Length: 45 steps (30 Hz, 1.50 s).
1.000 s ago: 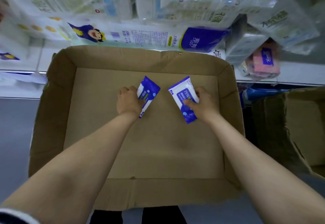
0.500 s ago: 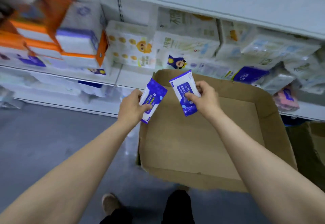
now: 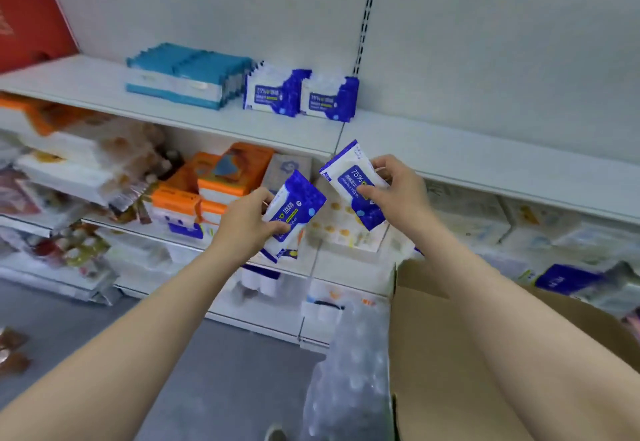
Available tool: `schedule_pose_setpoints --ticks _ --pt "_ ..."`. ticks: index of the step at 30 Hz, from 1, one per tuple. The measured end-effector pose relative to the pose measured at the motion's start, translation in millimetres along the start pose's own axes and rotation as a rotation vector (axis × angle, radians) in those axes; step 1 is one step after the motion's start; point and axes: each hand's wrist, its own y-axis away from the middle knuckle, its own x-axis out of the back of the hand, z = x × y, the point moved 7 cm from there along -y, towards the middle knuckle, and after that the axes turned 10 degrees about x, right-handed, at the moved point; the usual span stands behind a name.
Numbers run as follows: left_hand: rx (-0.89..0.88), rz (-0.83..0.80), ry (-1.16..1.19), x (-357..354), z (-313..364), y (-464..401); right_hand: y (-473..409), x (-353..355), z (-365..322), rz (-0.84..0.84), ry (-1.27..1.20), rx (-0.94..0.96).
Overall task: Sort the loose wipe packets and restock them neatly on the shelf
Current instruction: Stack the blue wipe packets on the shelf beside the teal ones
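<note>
My left hand grips a blue-and-white wipe packet, tilted, in front of the middle shelf. My right hand pinches a second blue-and-white wipe packet marked 75%, held a little higher and to the right. On the white upper shelf stand two rows of matching blue wipe packets upright, beside a block of teal packets. Both held packets hang below and in front of that shelf's edge.
A brown cardboard box sits at the lower right, partly behind my right forearm. A wrapped pack of bottles stands left of it on the grey floor. Lower shelves hold orange boxes and white tissue packs. A red panel fills the top left.
Both hands lifted their packets out of the cardboard box and up toward the shelves. My view swung up and left, bringing the upper shelf with blue packets into sight.
</note>
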Motion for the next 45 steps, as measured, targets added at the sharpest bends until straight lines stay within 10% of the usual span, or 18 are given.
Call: schedule_pose_setpoints --ticks 19,26,37,45 --pt "-0.11 -0.137 -0.225 82.0 31.7 -294.8 -286.1 -93.8 4.8 -0.251 0.544 0.203" --pt "-0.173 -0.232 -0.329 75.8 38.6 -340.7 -305.9 -104.6 3.8 -0.046 0.837 0.368" --pt "-0.374 -0.382 -0.389 69.6 53.9 -359.9 -301.9 -102.0 -18.6 0.047 0.671 0.342" --pt "-0.489 -0.392 -0.283 70.1 69.6 -363.5 -305.3 -168.5 -61.5 -0.209 0.47 0.264"
